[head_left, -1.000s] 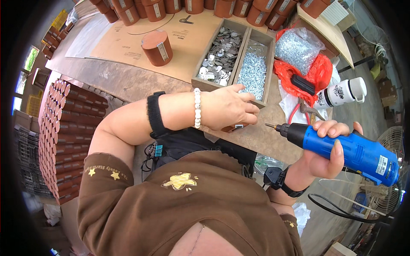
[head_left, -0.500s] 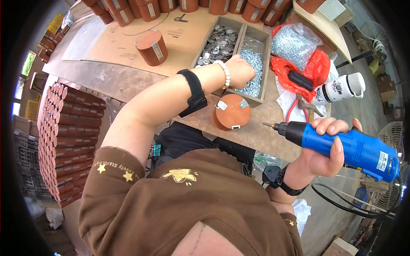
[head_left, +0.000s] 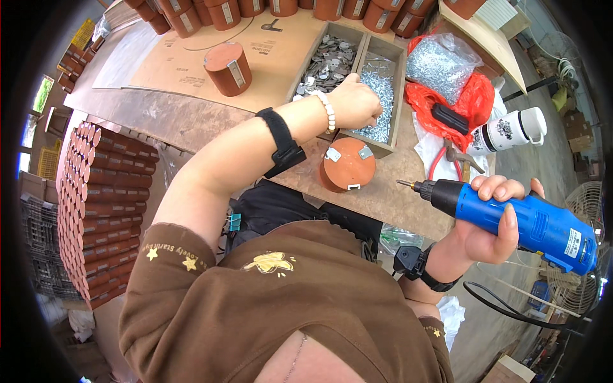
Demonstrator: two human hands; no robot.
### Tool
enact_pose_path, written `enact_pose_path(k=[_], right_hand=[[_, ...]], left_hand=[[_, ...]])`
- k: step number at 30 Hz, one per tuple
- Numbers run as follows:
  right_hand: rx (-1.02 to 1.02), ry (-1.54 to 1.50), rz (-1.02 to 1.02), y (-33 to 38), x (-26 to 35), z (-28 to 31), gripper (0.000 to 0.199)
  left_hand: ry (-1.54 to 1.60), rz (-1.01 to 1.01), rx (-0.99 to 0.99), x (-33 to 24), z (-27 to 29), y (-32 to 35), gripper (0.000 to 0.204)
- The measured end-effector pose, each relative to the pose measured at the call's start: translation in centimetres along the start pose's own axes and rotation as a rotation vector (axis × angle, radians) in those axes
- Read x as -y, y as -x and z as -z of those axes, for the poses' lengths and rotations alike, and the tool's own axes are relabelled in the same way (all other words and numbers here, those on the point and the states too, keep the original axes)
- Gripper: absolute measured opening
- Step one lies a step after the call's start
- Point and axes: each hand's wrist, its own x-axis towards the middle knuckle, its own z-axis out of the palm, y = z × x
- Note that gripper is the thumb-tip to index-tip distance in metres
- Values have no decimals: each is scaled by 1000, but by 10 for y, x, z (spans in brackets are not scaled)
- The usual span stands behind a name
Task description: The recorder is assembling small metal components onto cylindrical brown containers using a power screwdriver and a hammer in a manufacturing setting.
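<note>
My right hand [head_left: 488, 223] is wrapped round a blue electric screwdriver [head_left: 530, 220], its bit pointing left over the table. In the screw side of a divided wooden box [head_left: 383, 150], my left hand [head_left: 355, 105] hovers low with its fingers curled together. Whatever the fingertips may hold is hidden. Small silver screws [head_left: 382, 92] lie under and beside that hand. Just in front of the box stands a reddish-brown round canister [head_left: 348, 167]. On its top are small metal plates at the edge and a metal clasp on the side nearest me.
Flat metal plates [head_left: 332, 60] fill the box's other compartment. A second canister [head_left: 228, 70] stands on cardboard at the left. At the right are a bag of screws [head_left: 440, 64], red-handled pliers [head_left: 437, 165], a hammer [head_left: 465, 159] and a white bottle [head_left: 511, 131]. Stacked canisters [head_left: 115, 210] rise at far left.
My left hand has shifted slightly left and toward me, its fingers still among the screws. The screwdriver has moved a little to the right. The canister stays in place.
</note>
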Motion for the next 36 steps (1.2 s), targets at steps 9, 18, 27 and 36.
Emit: enact_pose_path(k=[9, 18, 27, 36], right_hand=[[8, -33, 24, 0, 1, -4, 57], [72, -70, 21, 3, 1, -13, 57], [59, -117, 36, 4, 0, -25, 57], [-8, -124, 94, 7, -5, -38, 55]], left_hand=[[122, -23, -200, -25, 32, 51, 12], [636, 106, -527, -37, 37, 81, 10], [422, -23, -644, -55, 30, 88, 10], [376, -24, -640, -73, 24, 87, 10]])
